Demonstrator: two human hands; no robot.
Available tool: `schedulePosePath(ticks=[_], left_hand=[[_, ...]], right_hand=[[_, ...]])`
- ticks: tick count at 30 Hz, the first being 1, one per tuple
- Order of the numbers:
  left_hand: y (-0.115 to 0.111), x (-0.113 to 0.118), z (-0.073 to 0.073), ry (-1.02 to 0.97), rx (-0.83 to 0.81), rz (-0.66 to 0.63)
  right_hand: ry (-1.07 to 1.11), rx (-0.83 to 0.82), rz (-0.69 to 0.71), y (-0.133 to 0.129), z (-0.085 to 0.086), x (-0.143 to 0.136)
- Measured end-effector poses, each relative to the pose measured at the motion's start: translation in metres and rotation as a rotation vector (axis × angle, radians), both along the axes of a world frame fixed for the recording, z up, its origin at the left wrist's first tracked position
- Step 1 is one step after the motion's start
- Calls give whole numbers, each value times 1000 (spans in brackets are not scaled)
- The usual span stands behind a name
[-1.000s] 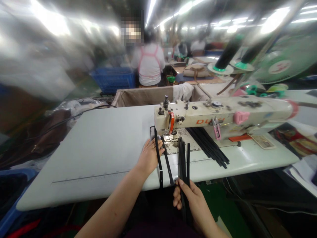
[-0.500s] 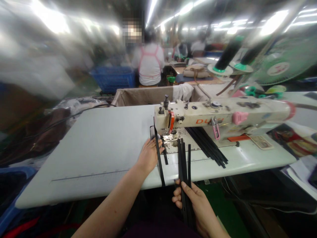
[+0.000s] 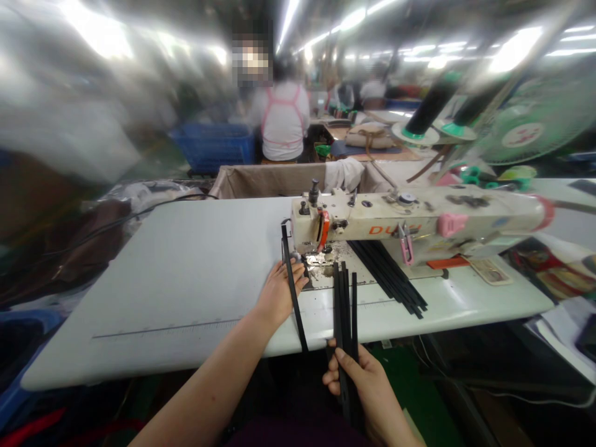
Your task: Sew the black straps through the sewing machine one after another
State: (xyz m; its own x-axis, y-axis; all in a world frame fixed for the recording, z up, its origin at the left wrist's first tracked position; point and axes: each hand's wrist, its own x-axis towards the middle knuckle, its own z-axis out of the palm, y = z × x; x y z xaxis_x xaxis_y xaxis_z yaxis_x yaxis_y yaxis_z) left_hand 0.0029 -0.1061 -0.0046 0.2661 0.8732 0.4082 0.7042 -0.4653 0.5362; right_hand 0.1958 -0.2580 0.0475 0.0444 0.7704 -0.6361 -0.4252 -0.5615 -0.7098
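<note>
My left hand (image 3: 278, 292) rests on the machine bed, left of the presser foot, its fingers closed on a narrow black strip (image 3: 296, 304). The strip stands up past the fingers, crosses over the hand and hangs down to the table's front edge. Part of it is hidden under my fingers. Low at the table's front edge, my right hand (image 3: 356, 372) grips a bunch of black strips (image 3: 343, 304) between thumb and fingers, their upper ends pointing at the sewing machine (image 3: 419, 214). The needle area (image 3: 321, 257) lies just right of my left fingertips.
Another pile of black strips (image 3: 388, 279) lies under the machine arm. Pink-handled thread snips (image 3: 406, 245) hang on the machine's front. Thread cones (image 3: 431, 108) and a fan (image 3: 526, 124) stand behind at right. Beyond the table (image 3: 186, 267) are a fabric-lined bin (image 3: 270, 180) and a seated person (image 3: 283, 118).
The strip's upper end has moved left, away from the machine head. The short strip end below my left fingers is no longer visible. My right hand has hardly moved.
</note>
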Motion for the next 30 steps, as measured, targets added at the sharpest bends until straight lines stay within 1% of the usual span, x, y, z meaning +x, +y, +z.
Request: schedulePosePath(ticks=[3,8,16,21,26,28,30], left_hand=[[-1,0,2,-8,14,3],[-1,0,6,28,-41,-20],[0,0,6,94,-56,12],[0,0,7,110,-78,4],[0,-1,2,48,-82,1],[5,-4,-2,-8,-78,-15],[13,-9,-5,-74,-74,-28]], right_hand=[[-13,-1,-9,-1,0,0],[-50,15,-24,0,-2,-1],[-94,48,-29,0,-3,0],[-125,70,-13,1,-4,0],[-143,120,-16,0,-6,0],[-137,136,-18,-1,-6,1],[-113,142,1,-3,-6,3]])
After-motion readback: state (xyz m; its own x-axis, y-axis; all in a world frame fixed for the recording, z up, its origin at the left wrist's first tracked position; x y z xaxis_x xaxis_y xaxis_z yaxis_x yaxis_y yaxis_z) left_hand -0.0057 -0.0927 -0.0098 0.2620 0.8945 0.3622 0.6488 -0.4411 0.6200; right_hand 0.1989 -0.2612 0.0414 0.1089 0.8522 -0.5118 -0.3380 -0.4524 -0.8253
